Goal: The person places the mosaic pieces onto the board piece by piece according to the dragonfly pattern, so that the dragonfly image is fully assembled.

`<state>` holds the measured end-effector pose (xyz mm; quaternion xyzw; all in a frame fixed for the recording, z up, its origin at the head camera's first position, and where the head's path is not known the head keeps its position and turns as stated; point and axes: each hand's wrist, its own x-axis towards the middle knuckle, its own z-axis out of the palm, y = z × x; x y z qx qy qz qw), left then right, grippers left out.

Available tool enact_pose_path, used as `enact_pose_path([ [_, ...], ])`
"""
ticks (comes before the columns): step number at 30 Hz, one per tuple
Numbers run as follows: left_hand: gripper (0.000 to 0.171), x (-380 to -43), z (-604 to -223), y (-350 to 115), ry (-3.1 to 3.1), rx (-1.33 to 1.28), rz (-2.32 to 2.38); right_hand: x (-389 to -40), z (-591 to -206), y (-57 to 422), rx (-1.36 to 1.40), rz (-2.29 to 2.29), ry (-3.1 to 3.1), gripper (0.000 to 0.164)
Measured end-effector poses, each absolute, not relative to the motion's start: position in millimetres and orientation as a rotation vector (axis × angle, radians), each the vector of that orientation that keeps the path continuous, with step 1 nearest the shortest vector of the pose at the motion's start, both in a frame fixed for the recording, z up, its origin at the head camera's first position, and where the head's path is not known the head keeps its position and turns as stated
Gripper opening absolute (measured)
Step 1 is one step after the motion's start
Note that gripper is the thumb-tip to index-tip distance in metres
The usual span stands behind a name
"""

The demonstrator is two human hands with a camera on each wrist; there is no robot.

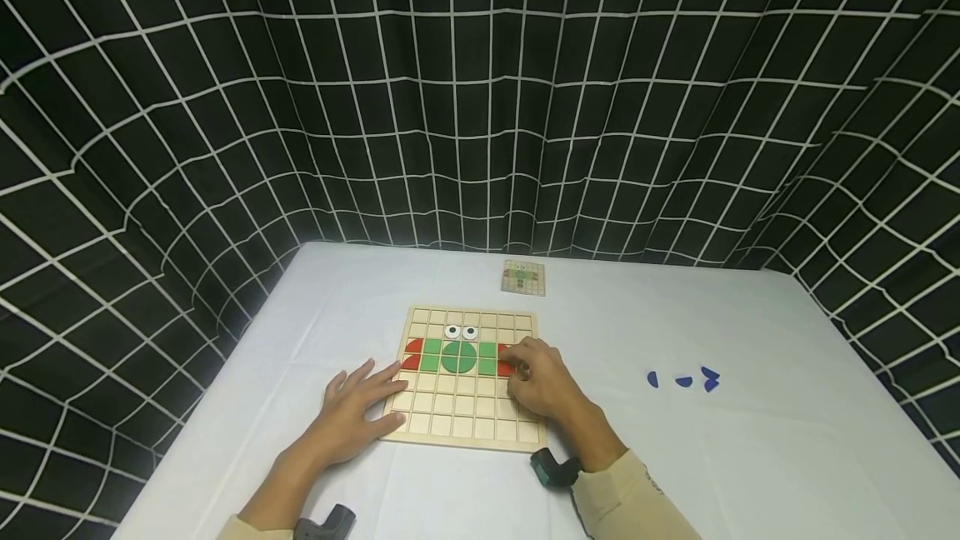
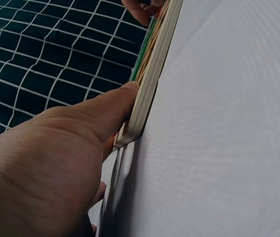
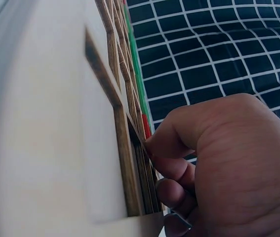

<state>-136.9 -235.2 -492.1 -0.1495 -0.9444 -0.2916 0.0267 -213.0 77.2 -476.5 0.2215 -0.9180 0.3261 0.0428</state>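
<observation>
A square wooden grid board [image 1: 453, 402] lies flat on the table. Set in its cells are two white eye pieces [image 1: 461, 332], a green circle [image 1: 458, 357] made of quarter pieces, green squares [image 1: 431, 355] either side, and red curved pieces [image 1: 411, 362] at the left. My left hand [image 1: 348, 419] rests on the board's left edge, fingers spread, with the thumb near the front corner. My right hand [image 1: 543, 377] is over the right side, its curled fingers and thumb pinching a red piece [image 1: 506, 368] in a cell. Fingers partly hide that piece.
Several blue half-round pieces [image 1: 683, 382] lie on the white-covered table [image 1: 787, 440] right of the board. Behind the board is a small pattern card [image 1: 523, 277] showing a similar picture. A black curtain with white grid lines [image 1: 480, 107] surrounds the table's back and sides.
</observation>
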Motion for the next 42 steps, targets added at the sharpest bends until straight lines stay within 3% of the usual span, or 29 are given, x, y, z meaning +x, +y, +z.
enact_pose_path([
  [17, 0.052, -140.1, -494.5, -235.9, -2.921, -0.473, -0.927, -212.5, -452.3, 84.4, 0.793, 1.206, -2.539, 0.025],
  [30, 0.051, -137.8, -492.8, -236.2, -2.917, -0.455, -0.919, -195.4, -386.2, 118.9, 0.796, 1.172, -2.38, 0.027],
  [42, 0.052, -137.6, -494.7, -235.2, -2.942, -0.437, -0.911, -183.9, -359.8, 169.4, 0.839, 1.093, -2.243, 0.033],
])
